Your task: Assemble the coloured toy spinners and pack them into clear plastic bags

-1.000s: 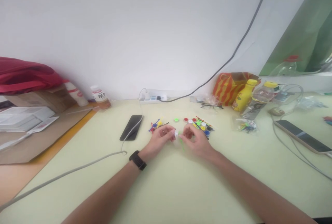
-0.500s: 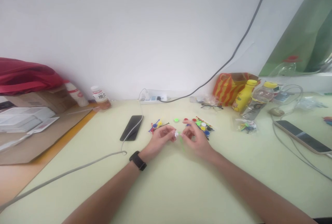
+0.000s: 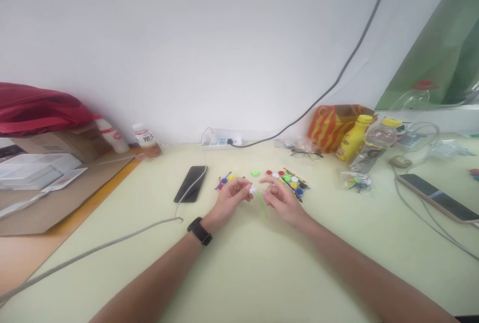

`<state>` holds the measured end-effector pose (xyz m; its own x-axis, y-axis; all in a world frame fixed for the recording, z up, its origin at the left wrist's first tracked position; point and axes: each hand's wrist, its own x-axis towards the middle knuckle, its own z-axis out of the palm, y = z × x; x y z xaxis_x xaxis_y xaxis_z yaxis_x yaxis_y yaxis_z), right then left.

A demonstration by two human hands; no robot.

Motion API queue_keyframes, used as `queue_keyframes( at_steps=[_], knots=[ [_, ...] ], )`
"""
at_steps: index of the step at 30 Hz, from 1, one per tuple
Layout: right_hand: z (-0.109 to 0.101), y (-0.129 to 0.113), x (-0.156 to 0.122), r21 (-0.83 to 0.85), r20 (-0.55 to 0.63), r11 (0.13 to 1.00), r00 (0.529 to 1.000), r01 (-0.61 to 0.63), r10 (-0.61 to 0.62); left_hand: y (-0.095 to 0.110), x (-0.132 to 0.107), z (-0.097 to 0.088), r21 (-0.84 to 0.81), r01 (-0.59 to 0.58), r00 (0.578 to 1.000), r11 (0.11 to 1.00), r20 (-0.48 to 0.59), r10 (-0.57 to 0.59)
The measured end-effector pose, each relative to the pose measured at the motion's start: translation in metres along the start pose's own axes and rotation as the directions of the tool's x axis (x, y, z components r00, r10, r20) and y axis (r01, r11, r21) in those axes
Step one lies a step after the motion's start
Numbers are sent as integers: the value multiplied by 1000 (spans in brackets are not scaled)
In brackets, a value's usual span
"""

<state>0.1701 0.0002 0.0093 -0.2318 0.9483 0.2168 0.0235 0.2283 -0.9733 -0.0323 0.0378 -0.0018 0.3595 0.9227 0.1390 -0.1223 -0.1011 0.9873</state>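
Note:
My left hand (image 3: 235,194), with a black watch on its wrist, pinches a small white plastic piece (image 3: 253,190) between thumb and fingertips. Just right of it, the thumb and fingers of my right hand (image 3: 281,197) are closed on a thin green plastic strip (image 3: 263,206), which hangs down towards the table. The index finger reaches out above. Behind the right hand lies a pile of small round caps (image 3: 294,185) and thin strips in several colours. More coloured pieces (image 3: 224,181) lie behind the left hand, and a lone green cap (image 3: 255,173) sits between the piles.
A black phone (image 3: 190,184) with a cable across it lies to the left. At the back stand a power strip (image 3: 220,142), glasses (image 3: 307,153), a striped bag (image 3: 325,126) and bottles (image 3: 354,138). A small clear bag of pieces (image 3: 357,182) and another phone (image 3: 437,198) lie right.
The white piece has shifted slightly left with my left hand. The green strip, blurred before, now shows clearly, and my right index finger has stretched out further.

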Motion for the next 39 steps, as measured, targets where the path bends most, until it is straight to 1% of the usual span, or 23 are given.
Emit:
queue_keyframes(
  at_steps=[4,5,7,9,10,11,14,16,17,19,22,26,28,31,37,38,39],
  knots=[
    [3,6,-1,-18,-80,1000,997,-10,8,2,-1,1,1,1,1000,1000,-12,-1],
    [2,7,-1,-25,-65,999,998,-24,23,1,0,1,3,-3,1000,1000,-17,3],
    [-2,6,0,-30,42,997,997,-69,70,0,0,1,7,-14,1000,1000,-25,14],
    [-7,2,0,-12,170,994,979,-108,108,-1,1,0,7,-21,999,1000,-30,22],
    [-8,1,0,2,205,993,972,-114,111,-1,1,0,7,-23,999,1000,-29,23],
    [-8,-1,0,14,203,995,974,-103,98,-1,1,0,8,-25,999,1000,-26,25],
    [-6,-1,1,-4,85,1000,996,-20,20,2,0,1,13,-22,1000,1000,-9,22],
    [-1,3,2,-39,3,999,999,34,-34,5,-1,3,18,-14,1000,1000,21,14],
    [1,5,2,-52,-24,997,998,50,-51,6,-2,4,24,-11,999,1000,42,10],
    [4,9,1,-79,-37,995,997,62,-65,9,-4,5,36,-8,996,999,88,5],
    [5,11,0,-112,-15,992,998,51,-53,11,-5,6,40,-1,992,999,128,-4],
    [4,11,0,-115,-20,992,999,41,-44,11,-5,6,5,16,991,1000,131,-17],
    [3,12,1,-112,-50,993,997,45,-51,10,-5,6,-10,15,993,1000,121,-14],
    [1,14,4,-84,-127,995,990,46,-57,8,-4,6,-7,2,994,1000,109,-2],
    [0,9,6,81,-268,996,963,25,-2,3,-3,4,-33,15,994,999,106,-12],
    [-1,8,6,92,-275,996,961,17,9,3,-3,4,-36,25,994,999,104,-21],
    [-2,6,5,97,-255,995,967,5,20,2,-2,4,-35,35,994,999,103,-31]
  ],
)
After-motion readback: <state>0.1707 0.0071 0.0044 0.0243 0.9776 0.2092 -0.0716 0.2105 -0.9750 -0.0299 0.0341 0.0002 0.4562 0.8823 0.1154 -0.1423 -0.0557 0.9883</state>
